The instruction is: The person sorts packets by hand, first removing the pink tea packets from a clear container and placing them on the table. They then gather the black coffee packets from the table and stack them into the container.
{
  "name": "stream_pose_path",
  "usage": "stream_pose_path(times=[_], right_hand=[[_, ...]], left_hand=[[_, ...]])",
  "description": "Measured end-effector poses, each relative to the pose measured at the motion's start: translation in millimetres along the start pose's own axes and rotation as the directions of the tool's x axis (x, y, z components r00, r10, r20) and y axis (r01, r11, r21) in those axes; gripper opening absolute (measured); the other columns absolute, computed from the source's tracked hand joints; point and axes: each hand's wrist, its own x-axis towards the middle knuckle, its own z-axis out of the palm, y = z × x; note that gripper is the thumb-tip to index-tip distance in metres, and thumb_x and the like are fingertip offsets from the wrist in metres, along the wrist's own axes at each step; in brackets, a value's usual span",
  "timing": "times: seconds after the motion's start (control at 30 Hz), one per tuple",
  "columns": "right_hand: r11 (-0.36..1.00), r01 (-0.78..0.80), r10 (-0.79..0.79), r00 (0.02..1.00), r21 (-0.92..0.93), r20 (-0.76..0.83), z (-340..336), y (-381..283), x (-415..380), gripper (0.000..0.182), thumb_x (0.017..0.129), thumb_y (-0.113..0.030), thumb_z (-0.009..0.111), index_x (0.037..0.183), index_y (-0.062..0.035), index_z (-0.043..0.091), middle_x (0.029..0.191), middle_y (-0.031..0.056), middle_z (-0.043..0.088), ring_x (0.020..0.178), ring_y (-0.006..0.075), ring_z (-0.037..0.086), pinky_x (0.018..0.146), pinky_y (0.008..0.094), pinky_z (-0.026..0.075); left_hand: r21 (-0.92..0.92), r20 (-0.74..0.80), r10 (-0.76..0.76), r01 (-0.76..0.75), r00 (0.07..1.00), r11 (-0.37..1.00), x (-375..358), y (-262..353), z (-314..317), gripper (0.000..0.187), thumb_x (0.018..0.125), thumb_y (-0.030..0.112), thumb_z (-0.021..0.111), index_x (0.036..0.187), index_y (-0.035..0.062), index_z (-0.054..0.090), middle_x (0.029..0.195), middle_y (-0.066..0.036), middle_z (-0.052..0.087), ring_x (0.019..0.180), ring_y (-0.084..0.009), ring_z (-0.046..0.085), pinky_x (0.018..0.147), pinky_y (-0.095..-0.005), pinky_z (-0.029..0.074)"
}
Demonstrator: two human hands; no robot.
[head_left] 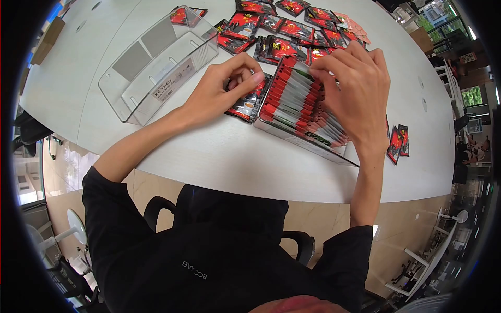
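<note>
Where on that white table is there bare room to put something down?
The white table looks bare left of the clear bin, along the near edge between the left forearm and the filled box, and right of the right hand, beyond the stray packets. It's crowded past the box, where loose packets lie bunched.

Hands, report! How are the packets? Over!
Left hand beside clear rectangular plastic box; right hand over it, grip unclear. Inside, red and grey packets in a row. Loose red and black packets crowd far side.
</note>
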Motion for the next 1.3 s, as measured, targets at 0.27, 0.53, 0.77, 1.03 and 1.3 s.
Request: stream_pose_path(times=[0.27,0.53,0.77,1.03,1.3], right_hand=[[0.998,0.007,-0.009,1.0,0.068,0.028,5,4,1,0.005,0.078,-0.016,0.073,0.076,-0.012,0.075,0.066,-0.001,0.064,0.077,0.0166,0.057,0.076,0.0354,0.038],[0.978,-0.114,0.108,0.993,0.175,0.042,-2,10,-5,0.004,0.077,-0.018,0.076,0.082,-0.017,0.077,0.062,0.0006,0.059,0.07,0.0179,0.057,0.075,0.0348,0.038],[0.973,-0.084,0.088,0.996,0.213,-0.012,9,10,-7,0.011,0.077,-0.018,0.077,0.088,-0.0196,0.075,0.064,-0.0011,0.061,0.064,0.016,0.056,0.074,0.0321,0.037],[0.954,-0.258,0.284,0.94,0.152,-0.19,-12,90,-38,0.008,0.085,-0.019,0.075,0.093,-0.0196,0.075,0.073,-0.0048,0.069,0.062,0.0097,0.056,0.075,0.031,0.038],[0.865,-0.498,0.501,0.863,-0.061,0.065,39,187,-153,0.033,0.096,-0.035,0.063,0.123,-0.0151,0.065,0.11,0.007,0.069,0.099,0.0232,0.064,0.089,0.0392,0.044]], left_hand=[[0.002,-0.011,0.086,-0.086,0.996,0.996,-3,8,0,0.02,0.101,0.022,0.057,0.111,0.0048,0.059,0.082,0.001,0.055,0.075,-0.0061,0.047,0.073,-0.0239,0.04],[0.103,0.091,0.174,-0.183,0.981,0.978,-3,12,-4,0.044,0.099,0.025,0.058,0.138,0.0055,0.049,0.083,0.001,0.052,0.079,-0.0081,0.049,0.079,-0.0258,0.041],[-0.088,-0.07,0.199,-0.205,0.977,0.975,-2,1,5,0.03,0.103,0.021,0.054,0.126,0.0032,0.048,0.079,0.0,0.052,0.073,-0.0082,0.048,0.071,-0.0251,0.041],[-0.046,-0.155,0.083,-0.091,0.984,0.995,3,-5,1,0.023,0.099,0.017,0.061,0.115,0.0042,0.052,0.074,0.003,0.051,0.07,-0.0053,0.044,0.068,-0.0239,0.037],[-0.004,-0.065,0.04,-0.04,0.997,0.999,5,-14,-1,0.038,0.082,-0.003,0.073,0.114,0.0049,0.053,0.086,0.003,0.046,0.081,-0.0063,0.043,0.076,-0.021,0.035]])
